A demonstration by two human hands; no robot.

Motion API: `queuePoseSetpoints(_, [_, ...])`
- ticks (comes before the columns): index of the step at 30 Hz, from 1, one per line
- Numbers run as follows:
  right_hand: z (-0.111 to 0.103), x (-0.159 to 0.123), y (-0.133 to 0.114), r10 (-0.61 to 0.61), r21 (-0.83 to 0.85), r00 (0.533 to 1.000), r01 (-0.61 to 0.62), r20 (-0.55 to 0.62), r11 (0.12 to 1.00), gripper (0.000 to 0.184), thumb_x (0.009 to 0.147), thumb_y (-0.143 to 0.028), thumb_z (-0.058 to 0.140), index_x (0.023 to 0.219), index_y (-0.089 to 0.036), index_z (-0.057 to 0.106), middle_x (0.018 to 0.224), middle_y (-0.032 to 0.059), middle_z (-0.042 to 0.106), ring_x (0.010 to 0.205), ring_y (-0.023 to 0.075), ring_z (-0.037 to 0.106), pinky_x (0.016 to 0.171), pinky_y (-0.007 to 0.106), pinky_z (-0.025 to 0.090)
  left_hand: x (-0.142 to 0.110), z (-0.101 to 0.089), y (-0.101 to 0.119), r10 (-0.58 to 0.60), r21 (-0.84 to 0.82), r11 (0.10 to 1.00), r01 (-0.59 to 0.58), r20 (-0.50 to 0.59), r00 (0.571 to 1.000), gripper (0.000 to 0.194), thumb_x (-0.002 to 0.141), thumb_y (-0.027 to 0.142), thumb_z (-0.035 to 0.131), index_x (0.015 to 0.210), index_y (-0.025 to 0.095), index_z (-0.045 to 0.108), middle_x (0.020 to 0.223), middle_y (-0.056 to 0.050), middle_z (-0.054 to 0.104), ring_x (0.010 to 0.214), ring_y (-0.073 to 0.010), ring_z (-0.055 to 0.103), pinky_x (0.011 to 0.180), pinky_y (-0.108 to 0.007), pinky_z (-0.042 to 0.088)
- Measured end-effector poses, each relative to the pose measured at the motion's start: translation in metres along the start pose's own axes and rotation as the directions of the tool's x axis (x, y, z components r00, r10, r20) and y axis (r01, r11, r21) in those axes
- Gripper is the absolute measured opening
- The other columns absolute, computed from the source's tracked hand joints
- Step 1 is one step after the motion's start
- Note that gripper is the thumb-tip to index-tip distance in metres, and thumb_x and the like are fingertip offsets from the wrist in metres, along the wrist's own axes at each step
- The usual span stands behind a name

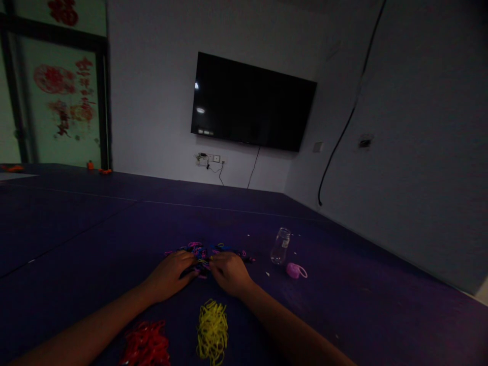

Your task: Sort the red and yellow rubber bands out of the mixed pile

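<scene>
A loose heap of mixed rubber bands (pixel 198 250), pink, blue, dark and a few yellow, lies on the purple surface. My left hand (pixel 171 277) rests palm down at the heap's left edge, thumb apart from the fingers. On the other side, my right hand (pixel 230 273) has its fingers bent and drawn together at the bands. A speck of yellow shows by its fingertips, but what they hold is too dark to make out. Nearer to me lie a pile of yellow rubber bands (pixel 212 331) and, to its left, a pile of red bands (pixel 147 344).
To the right stand an uncapped clear bottle (pixel 280 247) and its pink looped lid (pixel 293 270). Small white scraps dot the purple tabletop (pixel 343 305). Orange items (pixel 105 171) lie at the far left. A television (pixel 253 101) hangs on the wall beyond.
</scene>
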State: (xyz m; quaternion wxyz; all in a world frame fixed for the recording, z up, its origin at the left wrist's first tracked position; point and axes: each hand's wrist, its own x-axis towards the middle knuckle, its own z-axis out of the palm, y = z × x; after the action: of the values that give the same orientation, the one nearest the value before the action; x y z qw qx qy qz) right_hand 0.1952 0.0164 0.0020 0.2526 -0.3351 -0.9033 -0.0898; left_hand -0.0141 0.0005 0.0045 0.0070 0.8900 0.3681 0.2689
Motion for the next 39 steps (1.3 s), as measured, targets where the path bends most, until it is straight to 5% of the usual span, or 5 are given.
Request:
queuePoseSetpoints(10, [-0.0013, 0.0012, -0.0026, 0.202, -0.078, 0.979, -0.204, -0.037, 0.976, 0.026, 0.089, -0.019, 0.044, 0.07, -0.019, 0.061, 0.073, 0.003, 0.067, 0.072, 0.015, 0.061, 0.064, 0.023, 0.039, -0.0017, 0.004, -0.0065, 0.012, 0.012, 1.0, -0.011, -0.015, 1.0, 0.021, 0.087, 0.027, 0.05, 0.104, 0.021, 0.061, 0.101, -0.006, 0.065, 0.096, -0.0232, 0.059, 0.084, -0.035, 0.045])
queuePoseSetpoints(39, [0.0013, 0.0007, 0.0024, 0.282, 0.02, 0.959, -0.282, 0.008, 0.959, 0.022, 0.08, -0.015, 0.052, 0.087, -0.024, 0.07, 0.094, 0.002, 0.072, 0.088, 0.0176, 0.065, 0.077, 0.024, 0.046, -0.0014, 0.003, -0.0057, 0.006, 0.029, 1.0, -0.007, 0.005, 1.0, 0.019, 0.087, 0.026, 0.05, 0.101, 0.02, 0.062, 0.097, -0.007, 0.065, 0.094, -0.0235, 0.059, 0.082, -0.036, 0.045])
